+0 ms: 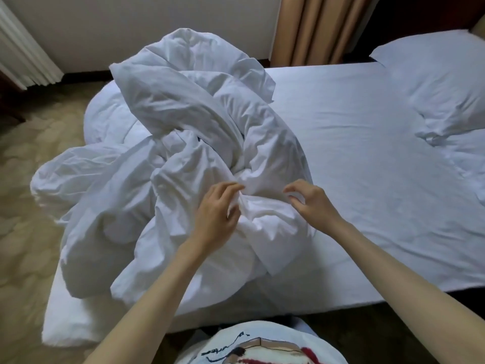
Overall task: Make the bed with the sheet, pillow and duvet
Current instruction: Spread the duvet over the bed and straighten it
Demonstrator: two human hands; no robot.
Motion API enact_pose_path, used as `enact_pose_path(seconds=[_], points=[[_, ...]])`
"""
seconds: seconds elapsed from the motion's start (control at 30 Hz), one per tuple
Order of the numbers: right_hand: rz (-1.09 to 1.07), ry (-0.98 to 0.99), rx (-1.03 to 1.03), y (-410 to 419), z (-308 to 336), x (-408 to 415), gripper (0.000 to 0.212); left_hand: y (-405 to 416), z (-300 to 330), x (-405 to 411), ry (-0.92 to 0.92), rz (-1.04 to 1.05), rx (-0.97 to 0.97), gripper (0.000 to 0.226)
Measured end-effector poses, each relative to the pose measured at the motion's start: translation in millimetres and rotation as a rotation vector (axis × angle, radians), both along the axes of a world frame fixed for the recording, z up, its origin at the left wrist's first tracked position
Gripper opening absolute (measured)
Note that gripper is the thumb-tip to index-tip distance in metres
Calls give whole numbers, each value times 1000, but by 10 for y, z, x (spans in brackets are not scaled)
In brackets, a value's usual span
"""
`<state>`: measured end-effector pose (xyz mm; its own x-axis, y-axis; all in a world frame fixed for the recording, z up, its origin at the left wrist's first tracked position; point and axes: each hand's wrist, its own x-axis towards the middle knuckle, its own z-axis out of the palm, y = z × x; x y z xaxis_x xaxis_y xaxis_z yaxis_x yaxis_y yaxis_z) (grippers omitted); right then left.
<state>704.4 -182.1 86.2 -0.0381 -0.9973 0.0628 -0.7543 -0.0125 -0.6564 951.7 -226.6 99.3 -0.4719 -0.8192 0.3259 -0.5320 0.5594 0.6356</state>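
Both hands are in at the middle of the view, working the white duvet [189, 143] — a big crumpled heap piled over the foot end of the bed [341, 285], spreading from the centre out toward nine and seven o'clock, where folds hang off the mattress edge above the patterned carpet [29, 232]. The left hand [217, 211] has its fingers curled into a bunched fold of the cover, pinching cloth between thumb and fingertips. The right hand [309, 200], just beside it toward three o'clock, sits with fingers bent and a bit of white fabric caught at the fingertips, though the grip there is harder to read. The two hands are near each other but not touching, a ridge of gathered cloth between them.

Out at three o'clock the fitted sheet [354, 143] lies flat and mostly smooth across the mattress. Up at one to two o'clock the white pillow [441, 82] rests at the head of the bed — well apart from the duvet heap. Beyond the bed, tan curtains [320, 27] hang at twelve o'clock beside a pale wall [131, 24]. At six o'clock, the person's printed shirt [262, 348] fills the bottom edge.
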Motion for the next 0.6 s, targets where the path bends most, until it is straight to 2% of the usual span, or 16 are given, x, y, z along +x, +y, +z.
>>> enact_pose_path(seconds=[0.13,0.23,0.43,0.53,0.6], points=[[-44,-32,-70,-316,221,315,19,-520,221,214,84,231,-23,39],[-64,-54,-126,-614,363,614,24,-887,322,400,120,288,47,39],[-42,25,-104,-1437,492,1072,41,-1785,328,747,31,385,186,45],[-66,31,-17,-1864,527,1201,51,-2183,305,833,-59,423,268,58],[-97,45,42,-2123,539,1254,60,-2410,290,870,-169,413,257,66]])
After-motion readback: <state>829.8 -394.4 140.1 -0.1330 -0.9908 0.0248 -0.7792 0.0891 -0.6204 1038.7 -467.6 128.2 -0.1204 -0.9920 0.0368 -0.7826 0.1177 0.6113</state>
